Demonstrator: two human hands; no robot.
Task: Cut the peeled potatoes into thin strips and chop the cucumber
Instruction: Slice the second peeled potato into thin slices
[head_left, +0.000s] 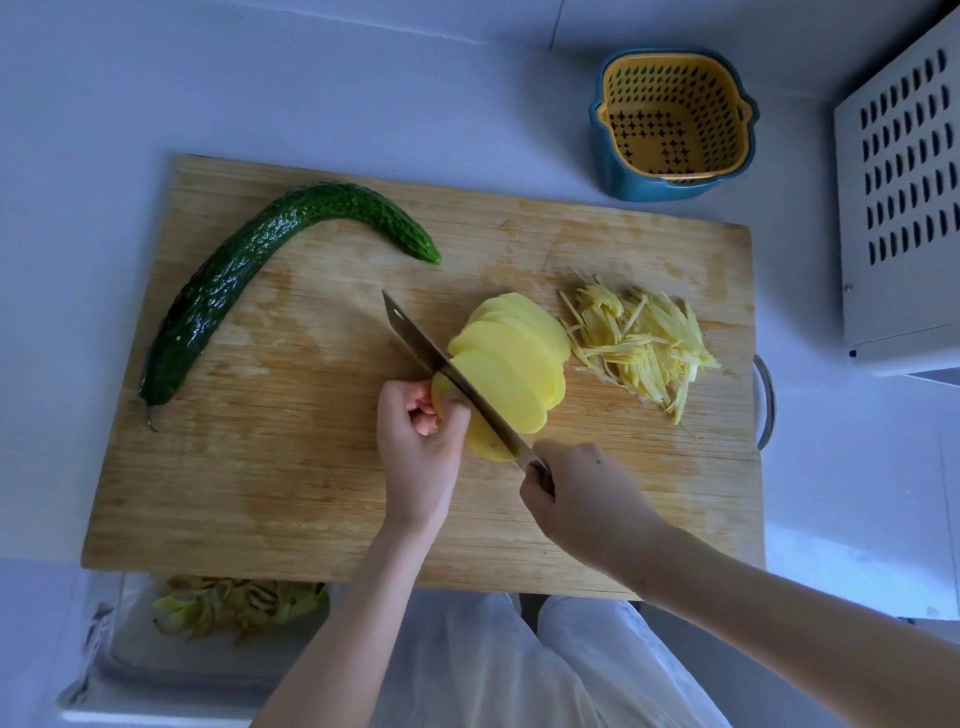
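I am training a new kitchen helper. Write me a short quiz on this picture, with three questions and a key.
1. True or false: the cucumber is already chopped.
2. The left hand steadies the potato. The right hand grips: A) cucumber B) knife C) potato?
3. Fill in: the potato strips lie on the ___ side of the slices.
Key: 1 false; 2 B; 3 right.

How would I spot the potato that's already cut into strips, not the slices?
Find the wooden board in the middle of the counter. Near its right edge, just right of the fanned slices, lies a loose heap of strips. Unlike the broad round slices, these are thin pale-yellow sticks.
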